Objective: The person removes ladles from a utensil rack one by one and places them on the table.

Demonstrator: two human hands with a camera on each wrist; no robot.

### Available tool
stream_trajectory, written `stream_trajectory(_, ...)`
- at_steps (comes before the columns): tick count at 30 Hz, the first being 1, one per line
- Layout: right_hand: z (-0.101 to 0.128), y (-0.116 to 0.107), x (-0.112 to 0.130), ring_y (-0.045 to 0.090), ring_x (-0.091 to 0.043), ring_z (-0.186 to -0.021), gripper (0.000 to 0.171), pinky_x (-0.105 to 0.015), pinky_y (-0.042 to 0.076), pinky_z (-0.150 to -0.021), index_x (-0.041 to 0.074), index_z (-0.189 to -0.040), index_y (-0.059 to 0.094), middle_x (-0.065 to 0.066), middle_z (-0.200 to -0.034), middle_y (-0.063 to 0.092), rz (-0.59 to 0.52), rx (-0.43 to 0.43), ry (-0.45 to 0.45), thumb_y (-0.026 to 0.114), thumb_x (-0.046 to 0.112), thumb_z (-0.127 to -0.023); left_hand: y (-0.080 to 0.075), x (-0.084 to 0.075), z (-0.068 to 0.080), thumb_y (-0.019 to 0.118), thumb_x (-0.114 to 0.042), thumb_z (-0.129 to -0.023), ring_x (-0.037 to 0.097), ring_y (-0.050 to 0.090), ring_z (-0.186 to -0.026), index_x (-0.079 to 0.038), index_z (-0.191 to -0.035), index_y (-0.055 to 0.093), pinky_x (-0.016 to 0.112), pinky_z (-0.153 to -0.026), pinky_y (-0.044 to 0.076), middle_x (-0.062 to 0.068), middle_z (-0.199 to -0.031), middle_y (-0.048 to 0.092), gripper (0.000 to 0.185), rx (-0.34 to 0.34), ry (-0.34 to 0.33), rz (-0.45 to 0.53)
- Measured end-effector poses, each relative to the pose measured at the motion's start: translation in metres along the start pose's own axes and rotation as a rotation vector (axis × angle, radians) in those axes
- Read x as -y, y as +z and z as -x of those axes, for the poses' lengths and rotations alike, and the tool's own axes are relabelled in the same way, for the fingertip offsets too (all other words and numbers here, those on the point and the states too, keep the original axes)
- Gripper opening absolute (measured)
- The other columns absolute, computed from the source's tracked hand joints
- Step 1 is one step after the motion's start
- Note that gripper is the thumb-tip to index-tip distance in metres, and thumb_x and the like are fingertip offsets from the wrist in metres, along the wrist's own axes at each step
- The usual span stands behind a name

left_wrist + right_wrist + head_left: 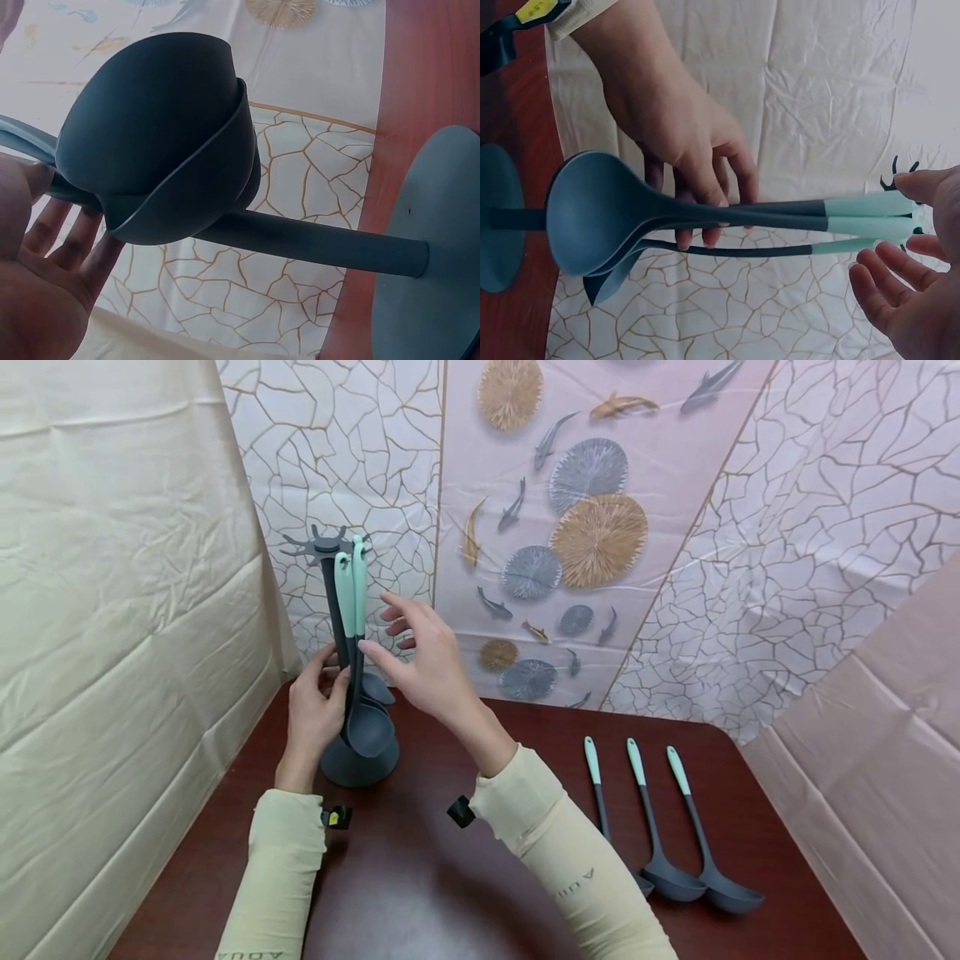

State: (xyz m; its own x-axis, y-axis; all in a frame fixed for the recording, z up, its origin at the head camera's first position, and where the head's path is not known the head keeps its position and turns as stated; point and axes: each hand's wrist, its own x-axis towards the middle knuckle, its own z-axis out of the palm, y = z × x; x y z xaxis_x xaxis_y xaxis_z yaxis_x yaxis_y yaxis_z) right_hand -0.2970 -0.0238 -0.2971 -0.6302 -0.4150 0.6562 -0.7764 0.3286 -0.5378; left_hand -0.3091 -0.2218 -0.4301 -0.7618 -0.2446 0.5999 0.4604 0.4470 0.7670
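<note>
Cream sleeves [555, 852] fill the near edge of the head view, both forearms reaching to the far left corner of the dark red table [420, 893]. At that corner stands a grey utensil stand [358, 762] with a round base and a hooked crown; three ladle-like utensils [366, 722] with mint handles hang from it, bowls low against the post. Right of the arms, three more mint-handled utensils [660, 835] lie side by side on the table, well apart from the stand, bowls toward the near edge. Open tabletop lies between them and the stand, which sits close to the draped cloth wall. The left hand [313, 710] touches the post and hanging shafts with loosely straightened fingers. The right hand [420, 652] hovers beside the mint handles, fingers spread and relaxed, gripping nothing.
</note>
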Motion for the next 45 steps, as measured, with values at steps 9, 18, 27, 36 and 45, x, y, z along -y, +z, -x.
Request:
stream_trajectory(9, -0.018, 0.007, 0.008, 0.068, -0.019, -0.106, 0.058, -0.023, 0.057, -0.085, 0.003, -0.151, 0.055, -0.013, -0.125, 0.065, -0.068, 0.022, -0.016, 0.077, 0.02, -0.099, 0.0, 0.001, 0.001, 0.062, -0.015, -0.109, 0.027, 0.07, -0.108, -0.012, -0.15, 0.059, 0.011, -0.084, 0.05, 0.015, -0.127, 0.068, 0.042, -0.014, -0.011, 0.01)
stream_trajectory(18, -0.023, 0.007, 0.009, 0.071, -0.024, -0.109, 0.056, -0.024, 0.058, -0.087, 0.002, -0.151, 0.055, -0.014, -0.127, 0.066, -0.186, 0.042, -0.002, 0.075, 0.015, -0.1, 0.003, 0.0, 0.001, 0.062, -0.018, -0.109, 0.028, 0.07, -0.106, -0.012, -0.149, 0.059, 0.012, -0.083, 0.051, 0.014, -0.127, 0.068, 0.041, -0.018, -0.023, 0.008)
stream_trajectory(27, -0.025, 0.009, 0.014, 0.068, -0.02, -0.113, 0.055, -0.023, 0.058, -0.087, 0.005, -0.152, 0.055, -0.013, -0.131, 0.059, -0.134, 0.041, 0.05, 0.072, 0.019, -0.102, 0.005, 0.001, 0.0, 0.063, -0.02, -0.109, 0.028, 0.071, -0.105, -0.011, -0.149, 0.06, 0.011, -0.083, 0.05, 0.015, -0.128, 0.068, 0.041, -0.027, -0.01, 0.011)
stream_trajectory(36, -0.031, 0.01, 0.025, 0.067, -0.021, -0.114, 0.054, -0.024, 0.058, -0.087, 0.004, -0.152, 0.055, -0.012, -0.132, 0.059, -0.058, 0.074, 0.103, 0.07, 0.023, -0.104, 0.002, 0.002, 0.001, 0.062, -0.022, -0.109, 0.028, 0.07, -0.106, -0.011, -0.149, 0.06, 0.011, -0.081, 0.048, 0.016, -0.129, 0.068, 0.041, -0.033, -0.021, -0.004)
stream_trajectory(45, -0.034, 0.023, 0.028, 0.065, -0.021, -0.107, 0.047, -0.017, 0.055, -0.079, -0.003, -0.143, 0.056, -0.016, -0.13, 0.054, -0.059, -0.03, 0.064, 0.072, 0.016, -0.102, 0.002, -0.001, -0.001, 0.063, -0.02, -0.109, 0.03, 0.07, -0.109, -0.01, -0.148, 0.06, 0.014, -0.082, 0.049, 0.017, -0.131, 0.067, 0.041, -0.023, -0.032, -0.039)
